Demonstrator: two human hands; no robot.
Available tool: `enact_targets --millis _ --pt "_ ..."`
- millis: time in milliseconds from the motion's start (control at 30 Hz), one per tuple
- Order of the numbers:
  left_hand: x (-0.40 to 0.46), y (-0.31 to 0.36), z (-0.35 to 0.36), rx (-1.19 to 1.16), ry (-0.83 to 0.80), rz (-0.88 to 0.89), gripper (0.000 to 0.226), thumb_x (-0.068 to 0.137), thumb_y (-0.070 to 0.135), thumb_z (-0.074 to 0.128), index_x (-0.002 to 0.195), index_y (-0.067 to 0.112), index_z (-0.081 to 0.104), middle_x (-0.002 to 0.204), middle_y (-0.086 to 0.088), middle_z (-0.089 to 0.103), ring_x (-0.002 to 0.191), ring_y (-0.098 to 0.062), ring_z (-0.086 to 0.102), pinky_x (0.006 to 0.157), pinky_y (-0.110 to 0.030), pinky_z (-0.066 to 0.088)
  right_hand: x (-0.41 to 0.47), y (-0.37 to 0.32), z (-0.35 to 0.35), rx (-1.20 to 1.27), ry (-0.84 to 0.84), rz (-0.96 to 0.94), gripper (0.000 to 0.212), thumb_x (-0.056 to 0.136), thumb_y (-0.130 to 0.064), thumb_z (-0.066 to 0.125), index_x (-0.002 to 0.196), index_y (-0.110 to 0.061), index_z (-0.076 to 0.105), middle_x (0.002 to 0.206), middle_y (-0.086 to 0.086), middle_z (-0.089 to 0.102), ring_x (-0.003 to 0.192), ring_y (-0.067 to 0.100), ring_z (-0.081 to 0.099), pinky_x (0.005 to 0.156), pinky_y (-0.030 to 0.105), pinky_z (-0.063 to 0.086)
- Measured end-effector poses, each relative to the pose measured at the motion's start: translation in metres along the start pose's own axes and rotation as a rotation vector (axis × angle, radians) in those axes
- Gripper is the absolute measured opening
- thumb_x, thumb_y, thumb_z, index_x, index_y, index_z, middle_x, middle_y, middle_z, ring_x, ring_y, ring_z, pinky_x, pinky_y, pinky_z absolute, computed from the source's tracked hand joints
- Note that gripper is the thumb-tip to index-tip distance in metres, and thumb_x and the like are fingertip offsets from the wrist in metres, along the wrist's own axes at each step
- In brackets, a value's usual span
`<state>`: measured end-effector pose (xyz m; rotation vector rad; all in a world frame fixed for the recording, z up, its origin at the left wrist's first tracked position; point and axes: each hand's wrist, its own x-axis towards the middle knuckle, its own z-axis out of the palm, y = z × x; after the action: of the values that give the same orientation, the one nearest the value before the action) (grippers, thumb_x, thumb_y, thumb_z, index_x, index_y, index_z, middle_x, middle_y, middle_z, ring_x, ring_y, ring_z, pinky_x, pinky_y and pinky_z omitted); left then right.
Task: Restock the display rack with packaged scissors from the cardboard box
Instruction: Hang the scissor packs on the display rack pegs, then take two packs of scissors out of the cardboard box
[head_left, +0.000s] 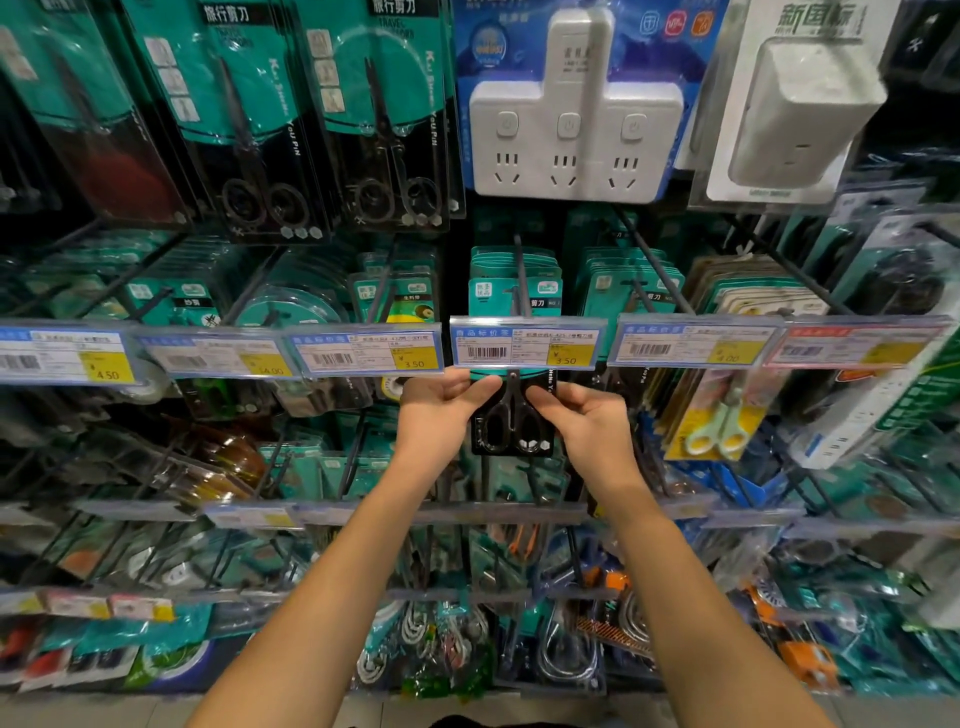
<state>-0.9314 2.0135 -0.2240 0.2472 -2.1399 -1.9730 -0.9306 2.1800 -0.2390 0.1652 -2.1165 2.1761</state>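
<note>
A pack of black scissors (513, 421) on a teal and black card hangs just under the price tag rail (527, 343) in the middle of the display rack. My left hand (441, 402) pinches the pack's left edge with thumb on the front. My right hand (582, 418) pinches its right edge. The top of the pack is hidden behind the price tag. Behind it, more teal scissor packs (514, 280) hang on the same black hook (521, 275). The cardboard box is not in view.
Neighbouring hooks carry other packs: larger black scissors (249, 130) at upper left, white power sockets (574, 140) at upper right, yellow-handled scissors (719, 415) to the right. More stocked hooks fill the lower rows (467, 597). The floor shows at the bottom edge.
</note>
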Motion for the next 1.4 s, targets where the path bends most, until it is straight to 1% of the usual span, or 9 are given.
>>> enact_targets --millis 233,333,400,500,733,833,933,1167,1400 --pt "0.005 -0.004 -0.003 0.083 -0.014 0.004 0.014 0.084 0.033 0.075 0.091 0.021 0.074 0.068 0.022 0.069 0.061 0.012 0.061 0.06 -0.005 0.049 0.012 0.002 0.002 -0.104 -0.007 -0.115 0.037 0.088 -0.024 0.071 0.053 -0.024 0.06 0.05 -0.017 0.047 0.052 0.0 0.041 0.057 0.013 0.036" --pt "0.006 0.001 0.001 0.157 -0.012 0.017 0.035 0.088 0.032 0.072 0.109 0.004 0.071 0.101 -0.008 0.075 0.084 -0.016 0.065 0.079 -0.022 0.052 0.016 0.003 0.003 -0.109 0.013 -0.104 0.024 0.086 -0.027 0.073 0.067 -0.014 0.067 0.059 -0.013 0.058 0.06 0.0 0.052 0.065 0.017 0.042" --pt "0.009 0.005 0.005 0.058 0.035 -0.015 0.042 0.087 0.016 0.074 0.119 -0.008 0.063 0.117 -0.02 0.067 0.097 -0.022 0.061 0.075 -0.011 0.051 0.019 0.003 0.004 -0.12 0.027 -0.083 0.023 0.086 -0.024 0.074 0.068 -0.014 0.065 0.058 -0.017 0.059 0.059 -0.005 0.053 0.065 0.012 0.043" --pt "0.012 0.007 0.008 0.03 0.042 -0.038 0.053 0.085 0.002 0.074 0.128 -0.017 0.051 0.128 -0.026 0.058 0.107 -0.02 0.055 0.068 0.003 0.046 0.022 0.002 0.007 -0.143 0.034 -0.114 0.047 0.087 -0.016 0.073 0.055 -0.012 0.038 0.049 -0.014 0.029 0.047 0.0 0.028 0.051 0.01 0.027" --pt "0.003 0.006 0.008 0.272 0.022 0.03 0.042 0.09 0.029 0.07 0.118 -0.001 0.062 0.1 -0.005 0.066 0.092 -0.012 0.058 0.061 0.002 0.041 0.018 -0.003 0.007 -0.449 0.082 -0.045 0.047 0.091 -0.037 0.066 0.06 -0.016 0.037 0.048 -0.01 0.033 0.043 0.005 0.03 0.047 0.018 0.023" --pt "-0.008 0.005 0.004 0.456 0.016 0.074 0.016 0.095 0.028 0.063 0.1 0.012 0.063 0.079 0.009 0.062 0.086 -0.018 0.064 0.068 -0.012 0.043 0.005 -0.01 0.008 -0.641 0.112 0.019 0.037 0.093 -0.051 0.057 0.088 -0.015 0.065 0.073 -0.007 0.064 0.07 0.008 0.058 0.065 0.025 0.042" --pt "-0.027 0.0 -0.003 0.587 -0.022 0.082 0.037 0.097 0.032 0.059 0.127 0.011 0.061 0.112 -0.004 0.07 0.107 -0.023 0.066 0.084 -0.023 0.047 -0.013 -0.018 0.01 -0.766 0.153 0.038 0.049 0.095 -0.052 0.051 0.121 -0.012 0.064 0.102 0.008 0.073 0.098 0.026 0.065 0.079 0.034 0.05" --pt "-0.073 -0.009 -0.007 0.802 -0.213 0.308 0.046 0.101 0.026 0.051 0.143 0.007 0.047 0.143 -0.01 0.054 0.133 -0.025 0.049 0.109 -0.034 0.038 -0.069 -0.012 0.012 -0.918 0.216 0.003 0.06 0.096 -0.047 0.052 0.142 -0.009 0.046 0.139 0.009 0.055 0.13 0.024 0.048 0.105 0.037 0.041" --pt "-0.109 -0.008 0.031 0.975 -0.401 0.458 0.049 0.103 0.026 0.044 0.149 0.008 0.039 0.154 -0.011 0.042 0.144 -0.025 0.035 0.118 -0.034 0.023 -0.127 0.005 -0.034 -1.002 0.264 0.057 0.055 0.096 -0.049 0.049 0.14 -0.015 0.046 0.141 0.002 0.052 0.133 0.018 0.043 0.103 0.036 0.042"
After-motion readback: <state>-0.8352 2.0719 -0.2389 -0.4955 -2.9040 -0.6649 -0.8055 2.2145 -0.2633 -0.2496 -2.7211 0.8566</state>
